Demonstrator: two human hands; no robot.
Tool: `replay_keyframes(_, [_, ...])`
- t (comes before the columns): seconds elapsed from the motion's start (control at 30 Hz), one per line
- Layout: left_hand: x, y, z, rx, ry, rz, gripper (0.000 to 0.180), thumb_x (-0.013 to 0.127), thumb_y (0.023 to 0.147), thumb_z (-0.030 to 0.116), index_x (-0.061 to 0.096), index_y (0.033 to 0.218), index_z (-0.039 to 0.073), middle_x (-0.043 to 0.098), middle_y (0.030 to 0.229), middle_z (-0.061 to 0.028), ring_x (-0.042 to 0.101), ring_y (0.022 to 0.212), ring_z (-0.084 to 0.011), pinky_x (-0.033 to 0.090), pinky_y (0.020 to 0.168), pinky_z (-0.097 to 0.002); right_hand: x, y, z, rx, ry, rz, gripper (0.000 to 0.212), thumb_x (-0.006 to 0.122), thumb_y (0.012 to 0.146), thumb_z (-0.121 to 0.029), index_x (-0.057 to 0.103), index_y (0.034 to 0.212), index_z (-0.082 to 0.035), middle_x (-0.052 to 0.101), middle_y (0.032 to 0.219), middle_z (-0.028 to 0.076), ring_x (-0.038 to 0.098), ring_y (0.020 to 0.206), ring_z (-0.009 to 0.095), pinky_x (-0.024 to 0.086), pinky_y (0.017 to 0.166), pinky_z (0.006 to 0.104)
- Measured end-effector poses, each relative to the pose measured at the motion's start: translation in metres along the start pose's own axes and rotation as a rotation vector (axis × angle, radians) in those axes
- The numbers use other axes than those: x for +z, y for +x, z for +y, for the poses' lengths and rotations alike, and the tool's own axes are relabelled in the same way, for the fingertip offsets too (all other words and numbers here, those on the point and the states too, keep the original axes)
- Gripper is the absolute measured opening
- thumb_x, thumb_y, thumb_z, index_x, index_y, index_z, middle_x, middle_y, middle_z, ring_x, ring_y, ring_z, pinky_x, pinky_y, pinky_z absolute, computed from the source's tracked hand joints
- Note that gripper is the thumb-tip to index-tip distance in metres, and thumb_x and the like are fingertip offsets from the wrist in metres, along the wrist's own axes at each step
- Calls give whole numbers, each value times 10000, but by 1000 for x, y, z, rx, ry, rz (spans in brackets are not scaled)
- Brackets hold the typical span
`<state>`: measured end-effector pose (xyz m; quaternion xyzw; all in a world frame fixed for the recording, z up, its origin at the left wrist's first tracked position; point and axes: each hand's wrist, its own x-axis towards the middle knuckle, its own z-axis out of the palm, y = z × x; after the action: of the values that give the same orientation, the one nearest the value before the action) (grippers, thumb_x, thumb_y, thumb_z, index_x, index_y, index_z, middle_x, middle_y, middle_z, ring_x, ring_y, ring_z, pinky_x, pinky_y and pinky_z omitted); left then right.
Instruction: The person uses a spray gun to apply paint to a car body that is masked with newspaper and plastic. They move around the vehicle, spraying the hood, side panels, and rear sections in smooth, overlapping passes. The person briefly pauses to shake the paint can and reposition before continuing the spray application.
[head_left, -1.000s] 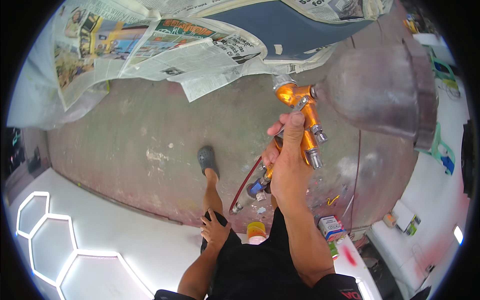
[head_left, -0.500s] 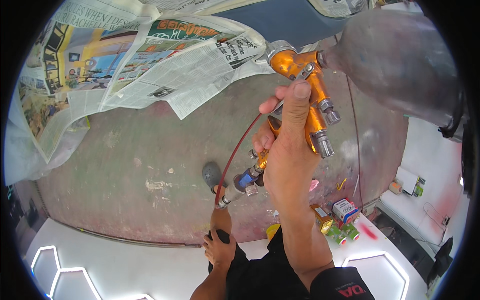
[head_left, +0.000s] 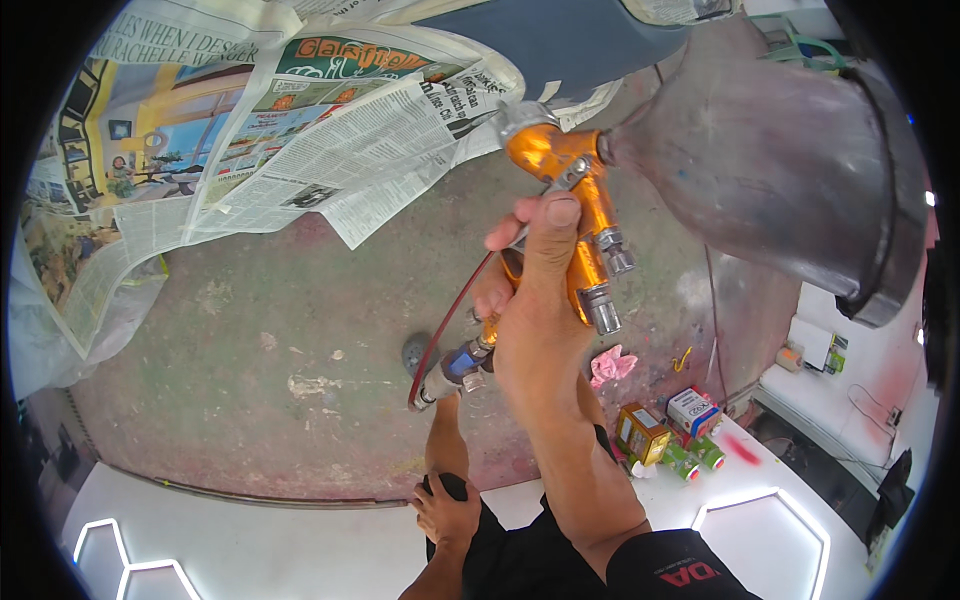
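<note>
My right hand point(head_left: 545, 320) is closed round the handle of an orange metal spray gun point(head_left: 590, 205), thumb up along its back and a finger at the trigger. A large smoky plastic paint cup point(head_left: 770, 165) is joined to the gun's top and tilts to the right. From the handle's base, a dark red hose point(head_left: 445, 325) loops up toward the trigger fingers, beside a blue-banded fitting point(head_left: 462, 360). Beyond the nozzle lies a smooth grey panel point(head_left: 570, 45). My left hand point(head_left: 447, 512) rests on my leg near the knee, fingers laid over it.
Newspaper sheets point(head_left: 290, 120) cover the left and hang down over the stained floor point(head_left: 270, 340). At the right stand a gold can point(head_left: 642, 434), a white and blue can point(head_left: 692, 411) and green-and-white containers point(head_left: 683, 462), with a pink rag point(head_left: 612, 366) close by.
In the picture, the spray gun and right hand have shifted left and slightly down. More of the paint cup now shows, and the pink rag has come into fuller sight.
</note>
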<state>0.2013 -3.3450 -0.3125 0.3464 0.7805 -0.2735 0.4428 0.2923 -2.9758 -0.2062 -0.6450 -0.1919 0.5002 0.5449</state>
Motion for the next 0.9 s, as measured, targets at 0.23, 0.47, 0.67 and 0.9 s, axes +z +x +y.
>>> replay_keyframes(0.23, [3,-1,2,0,3,5,836,766,895,474,475,1592,116,505,1458,-241,534,1348,-471,544,1039,-622,-11,4,4,-11,-2,139,515,623,1112,-611,585,1206,-106,622,988,56,452,580,90,424,560,296])
replay_keyframes(0.47, [11,-1,1,5,10,27,839,768,887,474,478,1591,121,511,1447,-240,545,1324,-469,547,1020,-625,-1,-18,2,39,15,-129,504,586,1141,-570,599,1233,-74,665,996,78,469,578,90,415,542,290])
replay_keyframes(0.67, [5,-4,8,15,2,43,827,766,883,465,487,1586,132,526,1404,-233,571,1278,-465,569,975,-622,-4,-16,-12,-21,-88,-116,532,609,1135,-559,630,1276,-47,673,988,72,488,570,81,411,535,270])
replay_keyframes(0.9, [5,-3,9,14,22,56,822,758,888,463,483,1590,134,530,1380,-231,575,1268,-461,567,974,-617,-8,-8,-40,-51,-166,-74,491,620,1136,-547,629,1161,-56,640,924,57,464,560,88,405,527,283])
